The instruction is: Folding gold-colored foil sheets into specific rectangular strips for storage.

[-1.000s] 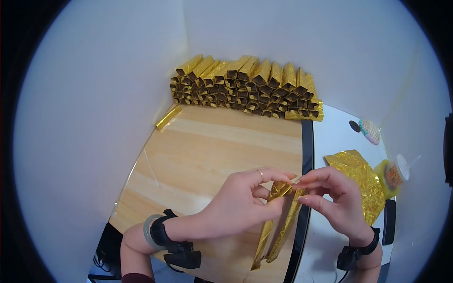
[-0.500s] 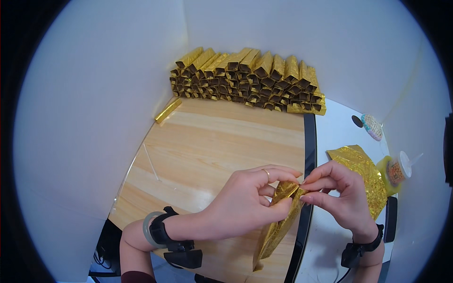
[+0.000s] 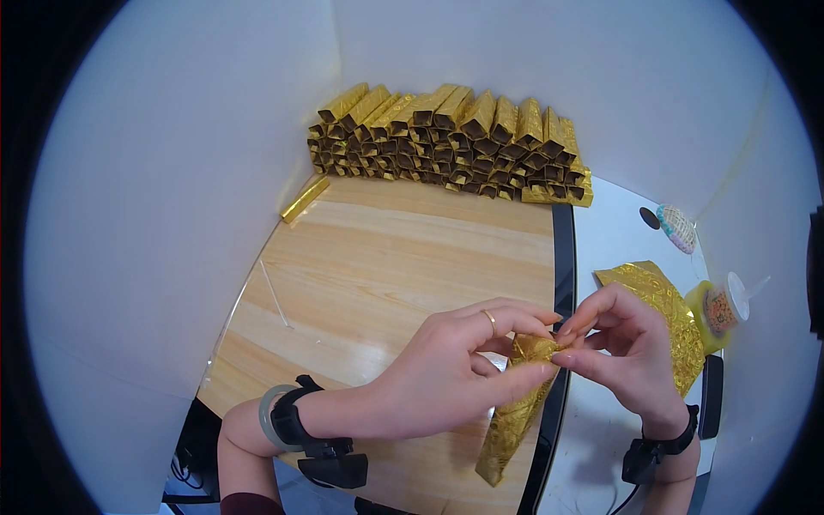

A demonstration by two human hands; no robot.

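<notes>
While fingertips meet, both hands, left hand (image 3: 446, 378) and right hand (image 3: 627, 352), pinch the gold foil tube (image 3: 519, 403).

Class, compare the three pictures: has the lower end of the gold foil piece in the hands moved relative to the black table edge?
Yes. The gold foil piece has folded up shorter, its lower end drawn up along the black table edge. Both hands pinch its top.
</notes>
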